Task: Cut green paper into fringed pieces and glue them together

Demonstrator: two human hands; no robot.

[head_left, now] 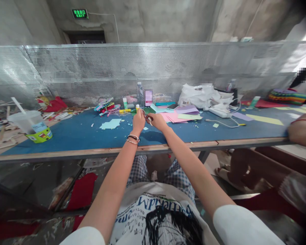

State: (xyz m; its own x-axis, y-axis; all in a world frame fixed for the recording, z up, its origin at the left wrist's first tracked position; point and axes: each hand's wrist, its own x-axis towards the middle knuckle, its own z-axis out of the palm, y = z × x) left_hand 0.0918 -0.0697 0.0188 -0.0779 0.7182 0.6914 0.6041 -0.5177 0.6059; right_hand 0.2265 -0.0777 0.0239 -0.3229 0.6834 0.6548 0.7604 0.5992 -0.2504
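My left hand (139,119) is raised over the blue table mat (73,132), its fingers pinched together. Close beside it, my right hand (155,120) has curled fingers, with a small whitish piece (149,121) showing at them. The fingertips of both hands nearly meet, and what they pinch is too small to name. A white cap (137,106) shows just above my left hand; I cannot tell whether it is held or stands behind. Pink paper sheets (172,117) lie right of my right hand, and pale blue paper (110,124) lies to the left.
A plastic drink cup with a straw (30,126) stands at the left. Behind are a glue stick (125,103), a water bottle (140,93), a phone (172,107) and white plastic bags (201,97). A white cable (226,126) trails at the right, near another person's arm (302,131).
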